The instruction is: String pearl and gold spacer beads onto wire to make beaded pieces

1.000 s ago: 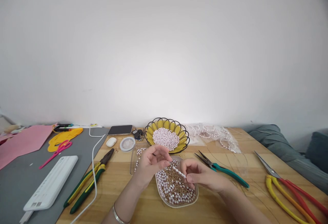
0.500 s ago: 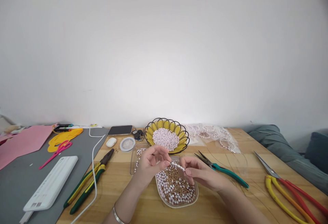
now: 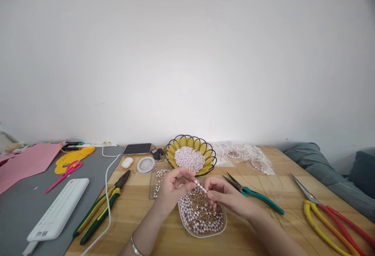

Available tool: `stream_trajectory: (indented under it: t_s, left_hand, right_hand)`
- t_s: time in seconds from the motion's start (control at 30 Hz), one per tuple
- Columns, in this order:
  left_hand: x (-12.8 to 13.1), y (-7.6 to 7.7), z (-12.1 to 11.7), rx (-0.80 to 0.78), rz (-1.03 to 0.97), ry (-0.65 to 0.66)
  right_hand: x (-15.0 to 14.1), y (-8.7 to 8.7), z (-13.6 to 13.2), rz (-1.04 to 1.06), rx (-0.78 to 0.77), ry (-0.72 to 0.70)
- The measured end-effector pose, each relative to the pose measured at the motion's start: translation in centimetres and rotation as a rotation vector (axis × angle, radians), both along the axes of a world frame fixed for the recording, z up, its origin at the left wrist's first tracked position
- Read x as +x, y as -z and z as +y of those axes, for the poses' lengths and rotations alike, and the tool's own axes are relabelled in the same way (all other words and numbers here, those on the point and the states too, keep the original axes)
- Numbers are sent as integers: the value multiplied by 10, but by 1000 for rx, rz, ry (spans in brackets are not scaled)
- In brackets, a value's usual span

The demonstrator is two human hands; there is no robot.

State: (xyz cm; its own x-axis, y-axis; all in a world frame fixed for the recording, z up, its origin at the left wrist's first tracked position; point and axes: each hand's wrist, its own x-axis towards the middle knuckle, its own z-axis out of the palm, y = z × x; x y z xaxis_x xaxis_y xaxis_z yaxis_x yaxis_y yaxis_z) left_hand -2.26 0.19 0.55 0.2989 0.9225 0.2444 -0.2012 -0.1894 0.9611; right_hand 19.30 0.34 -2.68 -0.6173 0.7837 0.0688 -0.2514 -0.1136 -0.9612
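A short strand of pearly beads (image 3: pixel 200 187) stretches between my two hands, slanting down to the right. My left hand (image 3: pixel 178 187) pinches its upper end between thumb and fingers. At the lower end, my right hand (image 3: pixel 222 195) is closed on the strand with its fingertips. Just below both hands is a white container (image 3: pixel 202 235) filled with pinkish pearl beads and small gold beads. Behind my left hand, a clear tray (image 3: pixel 151 185) holds more loose pearl and gold beads, partly covered by the hand. Any thread inside the strand is too fine to make out.
Behind stands a yellow basket (image 3: pixel 209 162) of pearl beads, beside bagged bead strands (image 3: pixel 237 151). Teal-handled pliers (image 3: pixel 258 198) and large scissors (image 3: pixel 319 205) lie right. Green-yellow pliers (image 3: pixel 99 211), a white cable (image 3: pixel 107 189), a power bank (image 3: pixel 60 209) and a wire spool (image 3: pixel 145 165) lie left.
My right hand has shifted slightly left, closer to my left hand. The bead strand now tilts more steeply. Everything on the table has stayed in place.
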Motion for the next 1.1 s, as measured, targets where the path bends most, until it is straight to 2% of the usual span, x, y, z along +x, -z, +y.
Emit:
stream_trajectory:
  t_s: [0.2, 0.33, 0.47, 0.57, 0.8, 1.1]
  left_hand:
    - [3, -5, -3, 16, 126, -40]
    - [4, 0, -3, 66, 300, -94]
    - [6, 5, -2, 78, 336, -114]
    - [7, 5, -2, 43, 276, -101]
    - [6, -1, 1, -130, -58, -132]
    - [10, -4, -1, -149, -56, -173]
  right_hand:
    - [-1, 1, 1, 58, 53, 77]
    - [-2, 3, 4, 169, 48, 175]
    - [-2, 2, 7, 222, 28, 286]
    - [-2, -1, 7, 168, 41, 289]
    - [-8, -3, 1, -56, 79, 159]
    - [-8, -3, 0, -99, 79, 143]
